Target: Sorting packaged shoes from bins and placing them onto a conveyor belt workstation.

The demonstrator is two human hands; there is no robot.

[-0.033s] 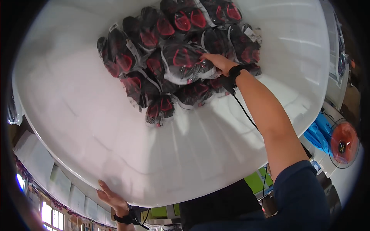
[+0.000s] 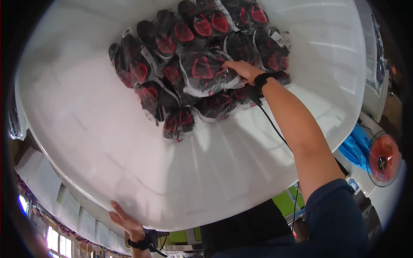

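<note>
My right hand (image 2: pixel 243 71) reaches into a large white tub (image 2: pixel 107 133). Its fingers are closed on the right side of a clear plastic bag holding black-and-red shoes (image 2: pixel 200 71), which lies on top of other bags. The fingertips partly disappear against the wrinkled plastic. More bagged black-and-red shoes (image 2: pixel 135 56) lie close together around it, some in rows. My left hand (image 2: pixel 127 221) is at the outer side of the tub's near-left rim, fingers stretched out and apart, holding nothing. Whether it touches the rim I cannot tell.
Both wrists wear black bands; a black cable (image 2: pixel 274 125) runs from the right one along the forearm. Outside the tub at right are a blue bag (image 2: pixel 355 146) and a round red fan-like thing (image 2: pixel 383 157). Pale boxes or panels (image 2: pixel 64 193) line the lower left.
</note>
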